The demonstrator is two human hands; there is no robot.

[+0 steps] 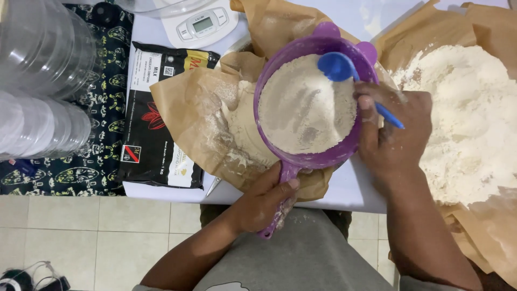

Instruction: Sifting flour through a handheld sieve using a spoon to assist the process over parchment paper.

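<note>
L hand [266,202] is clamped on the purple sieve [309,102] handle, long axis running from the body out to the flour-filled bowl over brown paper, w/ R hand [390,134] closed on the blue spoon [344,73] at its far-right rim.

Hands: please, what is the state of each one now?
Left hand: closed, holding the purple sieve by its handle.
Right hand: closed, holding the blue spoon.
</note>
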